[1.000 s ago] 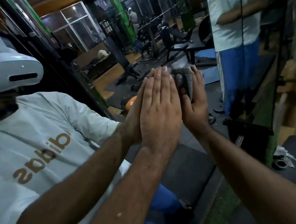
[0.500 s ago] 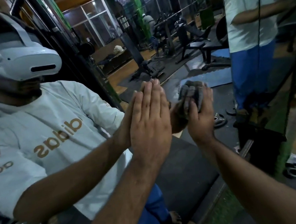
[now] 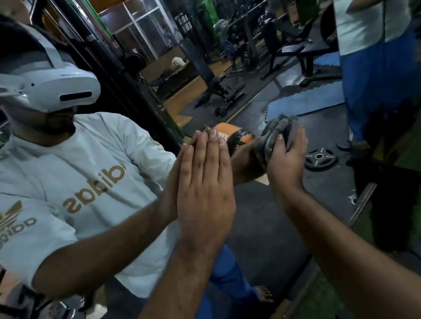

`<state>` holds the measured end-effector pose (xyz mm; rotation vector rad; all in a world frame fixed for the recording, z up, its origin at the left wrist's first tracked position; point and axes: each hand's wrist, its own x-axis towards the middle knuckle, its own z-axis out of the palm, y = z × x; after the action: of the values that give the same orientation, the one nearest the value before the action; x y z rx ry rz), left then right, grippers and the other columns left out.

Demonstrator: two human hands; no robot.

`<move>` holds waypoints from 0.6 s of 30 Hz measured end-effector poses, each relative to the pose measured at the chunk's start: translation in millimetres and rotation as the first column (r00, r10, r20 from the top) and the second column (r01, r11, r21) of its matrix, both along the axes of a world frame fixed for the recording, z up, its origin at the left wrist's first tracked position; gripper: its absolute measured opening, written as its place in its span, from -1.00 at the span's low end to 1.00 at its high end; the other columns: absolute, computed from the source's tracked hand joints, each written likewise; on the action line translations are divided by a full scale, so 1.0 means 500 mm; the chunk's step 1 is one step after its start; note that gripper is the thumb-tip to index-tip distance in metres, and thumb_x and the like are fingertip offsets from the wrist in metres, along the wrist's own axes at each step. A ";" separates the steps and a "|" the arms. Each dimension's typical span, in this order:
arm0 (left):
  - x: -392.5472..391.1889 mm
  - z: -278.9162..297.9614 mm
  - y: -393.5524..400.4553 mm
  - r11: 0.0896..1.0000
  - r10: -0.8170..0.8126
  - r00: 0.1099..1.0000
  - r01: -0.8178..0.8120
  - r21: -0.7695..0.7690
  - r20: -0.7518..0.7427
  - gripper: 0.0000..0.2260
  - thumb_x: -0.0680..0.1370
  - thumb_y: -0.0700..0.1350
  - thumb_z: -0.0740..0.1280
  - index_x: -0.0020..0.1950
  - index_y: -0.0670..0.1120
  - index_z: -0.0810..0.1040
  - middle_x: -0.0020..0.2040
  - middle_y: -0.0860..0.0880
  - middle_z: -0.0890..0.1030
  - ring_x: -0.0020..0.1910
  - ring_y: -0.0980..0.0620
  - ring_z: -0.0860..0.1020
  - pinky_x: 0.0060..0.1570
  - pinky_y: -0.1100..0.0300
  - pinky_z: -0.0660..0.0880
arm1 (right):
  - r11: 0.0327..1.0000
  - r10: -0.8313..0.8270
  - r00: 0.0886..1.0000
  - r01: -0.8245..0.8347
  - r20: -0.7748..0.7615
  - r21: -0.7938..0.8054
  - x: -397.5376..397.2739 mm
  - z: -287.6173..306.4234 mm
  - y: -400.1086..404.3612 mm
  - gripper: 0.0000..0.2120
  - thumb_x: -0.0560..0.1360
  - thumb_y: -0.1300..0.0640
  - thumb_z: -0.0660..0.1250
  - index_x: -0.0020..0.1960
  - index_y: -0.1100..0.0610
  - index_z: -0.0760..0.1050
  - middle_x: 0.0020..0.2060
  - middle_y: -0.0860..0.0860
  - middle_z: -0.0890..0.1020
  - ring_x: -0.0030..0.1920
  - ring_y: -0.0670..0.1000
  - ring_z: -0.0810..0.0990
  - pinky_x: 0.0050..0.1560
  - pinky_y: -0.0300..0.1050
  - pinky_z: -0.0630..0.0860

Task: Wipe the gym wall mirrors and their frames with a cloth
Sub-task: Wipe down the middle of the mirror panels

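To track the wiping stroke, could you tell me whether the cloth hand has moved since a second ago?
Yes: the right hand with the bunched grey cloth slid rightward, away from the flat left hand.

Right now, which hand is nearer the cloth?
Right. The right hand grips the bunched cloth against the mirror; the left hand lies flat on the glass beside it, clear of the cloth.

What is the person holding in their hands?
The right hand grips a bunched grey cloth around its lower part and holds it against the mirror. The left hand holds nothing; it lies flat on the glass.
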<state>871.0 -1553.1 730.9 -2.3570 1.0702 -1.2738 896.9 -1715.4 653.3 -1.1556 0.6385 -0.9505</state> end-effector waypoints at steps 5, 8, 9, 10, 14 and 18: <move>-0.018 0.007 0.048 1.000 0.028 0.999 -0.029 0.011 0.034 -0.47 0.63 -0.16 0.14 0.60 -0.25 0.17 0.63 -0.23 0.13 0.64 -0.21 0.01 0.60 -0.17 -0.07 | 0.834 0.104 0.985 -0.009 0.141 -0.551 -0.035 0.114 0.088 -0.37 0.63 -0.10 0.28 0.64 0.02 0.24 0.65 0.05 0.16 0.68 0.06 0.02 0.64 0.24 0.08; -0.026 0.005 0.094 0.998 0.069 0.996 -0.069 -0.016 0.056 -0.44 0.64 -0.14 0.16 0.62 -0.25 0.14 0.64 -0.22 0.09 0.64 -0.21 -0.01 0.60 -0.18 -0.15 | 0.698 0.085 0.983 0.060 0.165 -0.714 -0.039 0.096 0.133 -0.40 0.67 -0.01 0.23 0.66 0.02 0.16 0.67 0.01 0.10 0.69 0.08 -0.06 0.65 0.24 -0.01; -0.029 0.003 0.106 0.997 0.072 0.996 -0.071 -0.026 0.047 -0.41 0.64 -0.12 0.20 0.63 -0.25 0.11 0.64 -0.22 0.08 0.64 -0.21 -0.02 0.59 -0.18 -0.17 | 0.687 0.045 0.988 0.076 0.146 -0.722 -0.035 0.069 0.142 -0.40 0.68 -0.01 0.20 0.67 0.01 0.12 0.67 0.00 0.08 0.69 0.08 -0.08 0.65 0.27 -0.01; -0.034 0.002 0.119 0.997 0.071 0.997 -0.070 -0.035 0.033 -0.38 0.63 -0.10 0.23 0.63 -0.25 0.10 0.65 -0.23 0.07 0.64 -0.21 -0.02 0.59 -0.18 -0.18 | 0.715 -0.004 0.994 0.080 0.110 -0.694 -0.032 0.037 0.150 -0.39 0.68 -0.03 0.17 0.68 0.01 0.08 0.68 0.00 0.07 0.69 0.05 -0.09 0.65 0.28 0.00; -0.046 -0.003 0.175 0.995 0.088 0.996 -0.088 -0.040 0.009 -0.34 0.61 -0.06 0.29 0.63 -0.26 0.11 0.65 -0.24 0.06 0.64 -0.21 -0.04 0.59 -0.17 -0.20 | 0.990 -0.047 0.998 0.042 -0.031 -0.132 -0.033 0.025 0.196 -0.35 0.64 -0.14 0.11 0.68 -0.01 0.09 0.68 0.01 0.10 0.67 -0.01 -0.05 0.64 0.24 0.04; -0.049 -0.011 0.225 0.999 0.035 0.999 -0.035 -0.041 -0.001 -0.41 0.62 -0.13 0.25 0.60 -0.28 0.17 0.63 -0.25 0.11 0.63 -0.20 0.04 0.61 -0.12 -0.11 | 0.922 0.071 0.990 -0.020 0.118 -0.388 -0.060 0.141 0.243 -0.37 0.59 -0.09 0.22 0.62 0.06 0.27 0.64 0.04 0.19 0.66 0.09 0.09 0.62 0.25 0.13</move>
<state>846.7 -1440.8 725.4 -2.3951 1.0078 -1.2943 867.1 -1594.1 723.8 -1.4356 0.3220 -1.1335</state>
